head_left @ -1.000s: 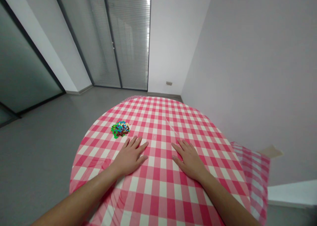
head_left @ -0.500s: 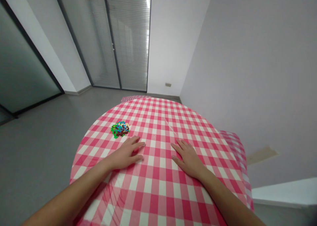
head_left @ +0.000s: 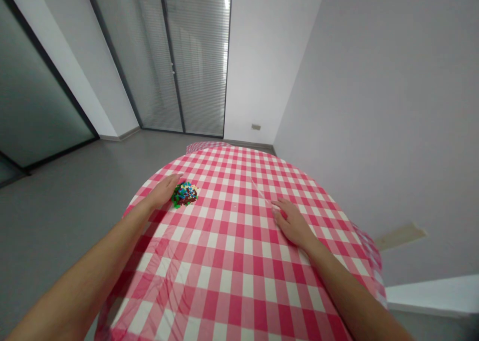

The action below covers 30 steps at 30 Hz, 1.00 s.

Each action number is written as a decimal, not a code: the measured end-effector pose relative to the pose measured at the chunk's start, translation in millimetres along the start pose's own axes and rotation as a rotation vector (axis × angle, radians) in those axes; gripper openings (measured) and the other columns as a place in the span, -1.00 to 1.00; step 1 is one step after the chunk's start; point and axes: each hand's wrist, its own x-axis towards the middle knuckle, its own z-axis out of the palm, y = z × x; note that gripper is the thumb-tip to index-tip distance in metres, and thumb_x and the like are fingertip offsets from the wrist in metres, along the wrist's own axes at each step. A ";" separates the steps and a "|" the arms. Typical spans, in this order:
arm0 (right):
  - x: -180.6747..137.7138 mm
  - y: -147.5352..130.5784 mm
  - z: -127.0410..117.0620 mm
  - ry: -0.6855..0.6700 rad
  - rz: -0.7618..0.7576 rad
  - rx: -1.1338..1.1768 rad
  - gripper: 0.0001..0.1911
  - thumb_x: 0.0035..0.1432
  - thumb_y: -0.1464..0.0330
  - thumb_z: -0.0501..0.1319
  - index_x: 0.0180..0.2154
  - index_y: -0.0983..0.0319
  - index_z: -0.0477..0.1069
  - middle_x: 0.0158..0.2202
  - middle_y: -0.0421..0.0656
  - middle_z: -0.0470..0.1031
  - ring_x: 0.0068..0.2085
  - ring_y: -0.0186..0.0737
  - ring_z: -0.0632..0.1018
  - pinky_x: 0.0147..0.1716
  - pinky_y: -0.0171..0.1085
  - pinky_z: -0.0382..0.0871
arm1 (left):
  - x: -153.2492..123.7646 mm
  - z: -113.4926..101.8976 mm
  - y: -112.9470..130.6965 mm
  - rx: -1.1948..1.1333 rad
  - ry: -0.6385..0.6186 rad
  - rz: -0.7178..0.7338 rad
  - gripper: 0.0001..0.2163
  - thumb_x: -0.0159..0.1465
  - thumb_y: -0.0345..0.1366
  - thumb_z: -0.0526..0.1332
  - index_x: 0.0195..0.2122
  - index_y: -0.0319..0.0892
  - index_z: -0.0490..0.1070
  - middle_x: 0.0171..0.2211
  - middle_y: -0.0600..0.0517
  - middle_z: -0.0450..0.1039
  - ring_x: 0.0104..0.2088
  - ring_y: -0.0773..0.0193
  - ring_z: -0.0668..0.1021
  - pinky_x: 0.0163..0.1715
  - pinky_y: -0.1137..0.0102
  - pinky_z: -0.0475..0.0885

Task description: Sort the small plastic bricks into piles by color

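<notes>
A small heap of tiny colourful pieces [head_left: 186, 195], green, blue, brown, white and yellow, lies on the left part of the table; the pieces are too small to name. My left hand [head_left: 166, 189] is at the heap's left edge, fingers stretched out along its far side and nothing in its grasp. Whether it touches the pieces I cannot tell. Over the right half of the cloth, well apart from the heap, my right hand [head_left: 294, 225] is open and holds nothing, its fingers slightly bent.
A red and white checked tablecloth [head_left: 232, 261] covers the round table, wrinkled at the lower left. Glass doors with blinds [head_left: 198, 67] stand beyond it. A plain wall [head_left: 389, 111] runs along the right, and grey floor [head_left: 86, 191] lies to the left.
My left hand has moved from the near right side of the heap to its left edge. My right hand has shifted slightly right and away from me, its fingers more bent.
</notes>
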 end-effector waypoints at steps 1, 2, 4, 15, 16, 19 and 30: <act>4.4 3.3 3.4 0.019 -0.004 -0.019 -0.42 0.34 0.10 -0.06 0.18 0.30 0.36 0.26 0.09 0.28 0.29 0.11 0.26 0.25 0.13 0.13 | 3.0 4.1 -0.7 -0.004 -0.041 0.014 -0.32 0.35 0.10 -0.24 0.13 -0.33 0.38 0.21 -0.24 0.33 0.24 -0.05 0.33 0.26 0.07 0.15; 7.9 6.8 7.1 0.035 -0.006 -0.038 -0.42 0.34 0.10 -0.06 0.18 0.31 0.36 0.26 0.11 0.28 0.29 0.12 0.26 0.25 0.14 0.12 | 5.9 8.0 -0.5 -0.006 -0.077 0.028 -0.30 0.33 0.12 -0.24 0.11 -0.34 0.41 0.20 -0.25 0.34 0.24 -0.07 0.34 0.26 0.06 0.15; 11.6 13.4 14.6 0.054 -0.021 -0.071 -0.42 0.34 0.10 -0.06 0.19 0.31 0.35 0.24 0.12 0.31 0.27 0.14 0.28 0.24 0.15 0.13 | 11.3 14.4 1.9 -0.013 -0.120 0.049 -0.28 0.32 0.14 -0.24 0.08 -0.33 0.44 0.18 -0.25 0.36 0.23 -0.09 0.35 0.26 0.07 0.15; 7.8 17.0 18.4 0.080 -0.026 0.025 -0.41 0.34 0.10 -0.03 0.26 0.28 0.22 0.21 0.08 0.35 0.20 0.05 0.37 0.18 0.07 0.24 | 7.4 28.2 32.0 -0.165 -0.326 0.117 -0.28 0.32 0.20 -0.24 0.17 -0.18 0.41 0.19 -0.06 0.38 0.23 -0.06 0.34 0.29 0.12 0.08; 7.7 16.4 18.1 0.078 -0.015 0.035 -0.40 0.34 0.10 -0.03 0.27 0.28 0.20 0.22 0.08 0.34 0.21 0.05 0.36 0.19 0.07 0.23 | 4.5 27.8 36.7 -0.201 -0.339 0.095 -0.28 0.32 0.21 -0.25 0.19 -0.16 0.39 0.20 -0.05 0.37 0.25 -0.07 0.32 0.29 0.10 0.06; 7.2 14.7 17.1 0.070 0.024 0.057 -0.38 0.33 0.09 -0.03 0.30 0.27 0.15 0.24 0.09 0.31 0.22 0.05 0.35 0.19 0.08 0.23 | -3.8 25.9 51.4 -0.329 -0.393 0.050 -0.24 0.31 0.26 -0.30 0.21 -0.11 0.37 0.24 -0.04 0.32 0.29 -0.08 0.25 0.29 0.08 0.04; 7.0 17.1 18.6 0.078 0.038 0.100 -0.35 0.33 0.04 -0.04 0.32 0.21 0.09 0.26 0.08 0.29 0.22 0.05 0.36 0.18 0.11 0.23 | -27.3 30.7 83.7 -0.691 -0.627 0.050 -0.18 0.20 0.41 -0.25 0.33 0.05 0.12 0.27 -0.08 0.24 0.32 -0.04 0.22 0.27 0.00 0.05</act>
